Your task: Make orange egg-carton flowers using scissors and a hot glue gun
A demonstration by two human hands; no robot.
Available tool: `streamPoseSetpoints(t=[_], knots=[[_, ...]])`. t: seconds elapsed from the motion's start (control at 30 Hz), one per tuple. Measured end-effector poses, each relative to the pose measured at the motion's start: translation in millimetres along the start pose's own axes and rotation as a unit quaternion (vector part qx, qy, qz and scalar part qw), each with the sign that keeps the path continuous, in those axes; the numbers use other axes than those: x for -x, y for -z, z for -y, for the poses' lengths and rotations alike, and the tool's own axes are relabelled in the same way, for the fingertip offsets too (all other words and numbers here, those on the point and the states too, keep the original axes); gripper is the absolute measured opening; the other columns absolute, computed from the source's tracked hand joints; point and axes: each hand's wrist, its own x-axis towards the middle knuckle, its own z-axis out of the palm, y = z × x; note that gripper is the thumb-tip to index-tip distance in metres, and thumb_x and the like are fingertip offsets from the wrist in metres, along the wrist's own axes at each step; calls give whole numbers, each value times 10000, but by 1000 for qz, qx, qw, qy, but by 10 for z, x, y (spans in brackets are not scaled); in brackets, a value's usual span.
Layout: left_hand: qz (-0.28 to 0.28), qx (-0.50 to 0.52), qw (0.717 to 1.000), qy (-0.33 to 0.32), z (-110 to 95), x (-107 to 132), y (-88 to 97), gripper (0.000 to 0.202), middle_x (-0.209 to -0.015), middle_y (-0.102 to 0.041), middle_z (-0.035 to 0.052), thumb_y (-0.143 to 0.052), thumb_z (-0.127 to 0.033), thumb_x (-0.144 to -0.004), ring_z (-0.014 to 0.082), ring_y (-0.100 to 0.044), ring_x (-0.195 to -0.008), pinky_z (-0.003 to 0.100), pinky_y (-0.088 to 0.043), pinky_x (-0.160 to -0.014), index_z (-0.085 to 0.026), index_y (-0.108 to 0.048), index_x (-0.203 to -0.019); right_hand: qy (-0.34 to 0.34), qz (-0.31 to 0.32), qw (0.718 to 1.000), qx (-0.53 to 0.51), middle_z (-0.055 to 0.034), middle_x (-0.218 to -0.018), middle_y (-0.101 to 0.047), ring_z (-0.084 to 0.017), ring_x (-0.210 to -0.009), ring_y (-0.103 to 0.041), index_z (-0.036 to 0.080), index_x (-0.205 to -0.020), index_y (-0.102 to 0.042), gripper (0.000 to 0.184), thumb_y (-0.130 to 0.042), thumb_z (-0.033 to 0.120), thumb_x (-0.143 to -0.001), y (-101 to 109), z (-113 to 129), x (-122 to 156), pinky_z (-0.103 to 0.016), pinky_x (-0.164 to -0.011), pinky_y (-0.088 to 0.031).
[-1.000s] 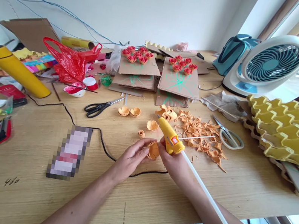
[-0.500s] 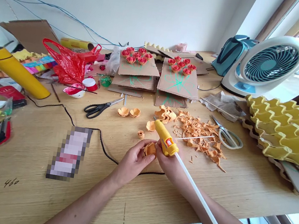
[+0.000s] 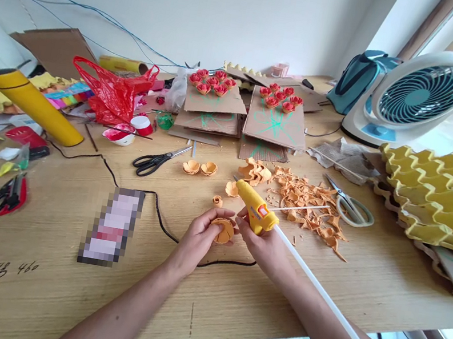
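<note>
My left hand [image 3: 198, 237] is closed on a small orange paper flower [image 3: 223, 229], held just above the wooden table [image 3: 37, 288]. My right hand [image 3: 263, 245] grips a yellow glue gun [image 3: 255, 207] with a long white glue stick [image 3: 329, 305] trailing back over my forearm. The gun's nozzle points up and left, away from the flower. Its black cord [image 3: 157, 219] runs across the table to the left. Loose orange flowers [image 3: 199, 168] and a tiny rolled bud [image 3: 216, 201] lie just beyond my hands.
Orange paper scraps [image 3: 307, 203] and grey scissors [image 3: 348, 204] lie to the right, yellow egg trays [image 3: 443, 197] beyond them. Black scissors [image 3: 156, 160], red flowers on cardboard [image 3: 276, 120], a fan [image 3: 417, 94], a red bag [image 3: 111, 92] and a yellow tube [image 3: 33, 105] surround the area.
The left hand has turned the orange flower so its face shows. The glue gun's nozzle has lifted slightly off the flower, and the view has shifted a little.
</note>
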Motion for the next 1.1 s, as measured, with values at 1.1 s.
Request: streamPoseSetpoints(t=[1.1], knots=[[121, 166, 977, 61, -37, -6, 91, 373, -1188, -710, 114, -601, -431, -913, 259, -725, -998, 372, -600, -799, -186, -621, -1193, -14, -1, 999, -48, -15, -752, -612, -168, -651, -600, 219, -871, -607, 180, -679, 374, -818, 21, 44, 9, -308, -602, -550]])
